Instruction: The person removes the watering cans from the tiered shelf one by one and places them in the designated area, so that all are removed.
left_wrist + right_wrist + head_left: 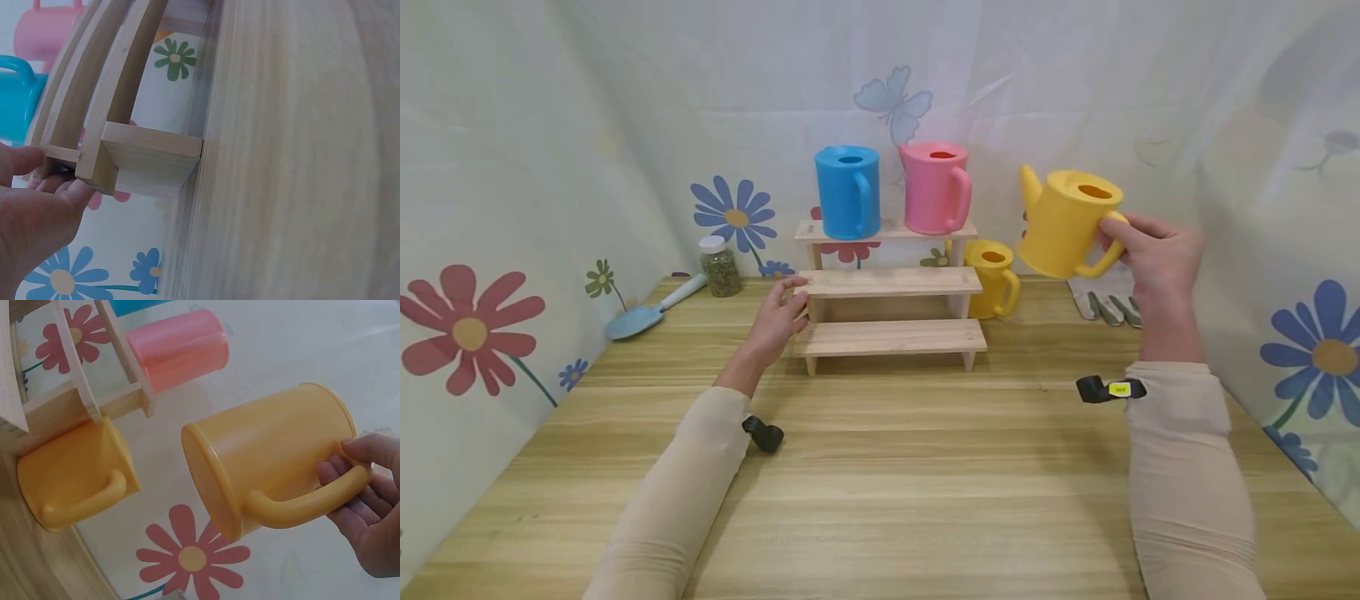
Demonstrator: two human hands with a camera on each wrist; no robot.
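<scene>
My right hand [1165, 254] grips a yellow watering can [1063, 229] by its handle, in the air to the right of a three-step wooden stand [887, 337]. The right wrist view shows fingers curled round the handle [312, 503]. With my left hand [777, 323] I pinch the left end of the stand's middle step; in the left wrist view the thumb [26, 160] lies on one side and fingers on the other. On the top step a blue watering can [847, 196] stands left of a pink watering can [934, 192].
Behind the stand's right side, a second yellow watering can [992, 287] stands on the wooden table [925, 483]. Gloves [1105, 300] lie at the back right. A jar with a white lid [721, 271] and a light blue trowel [636, 321] are at the back left.
</scene>
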